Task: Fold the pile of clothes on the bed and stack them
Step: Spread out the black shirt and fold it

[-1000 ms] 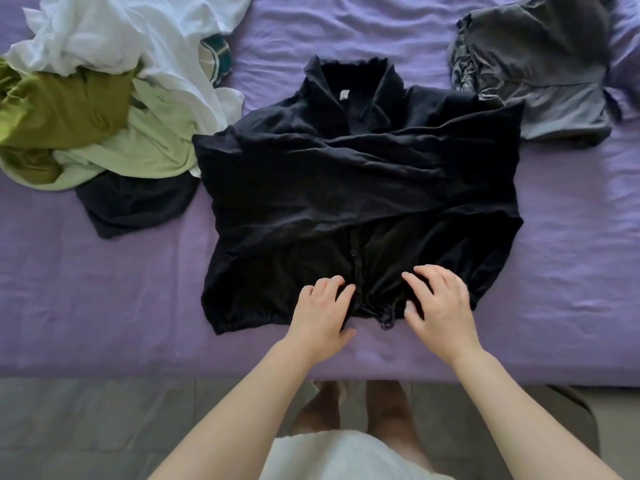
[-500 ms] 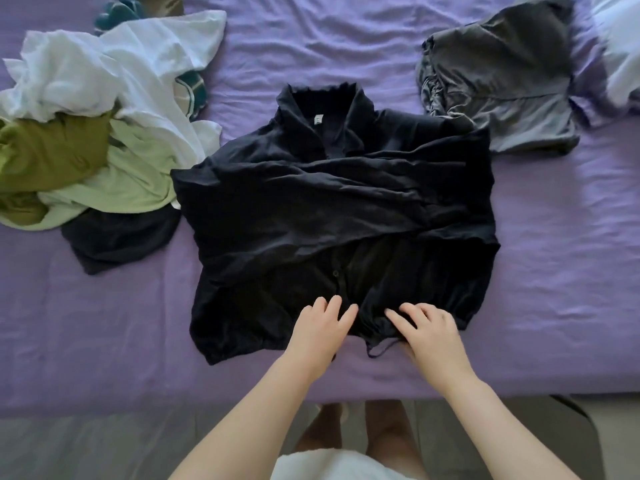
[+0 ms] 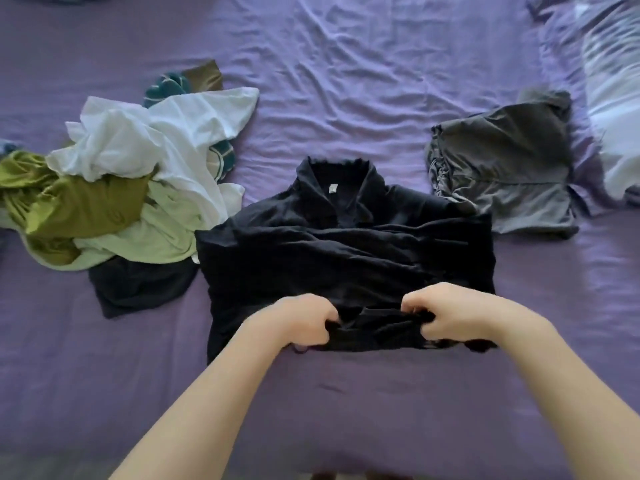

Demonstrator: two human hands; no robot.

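Black shirt (image 3: pixel 346 251) lies on the bed (image 3: pixel 346 81), between one unfolded pile (image 3: pixel 131 188) and one folded grey garment (image 3: pixel 502 181). Left hand (image 3: pixel 304 320) and right hand (image 3: pixel 450 313) each clamp its near hem. Next the hem probably goes toward the collar, evenly.

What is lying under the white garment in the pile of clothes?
Under the white garment show a pale green piece, an olive one and a teal striped one. Anything deeper in the pile is covered.
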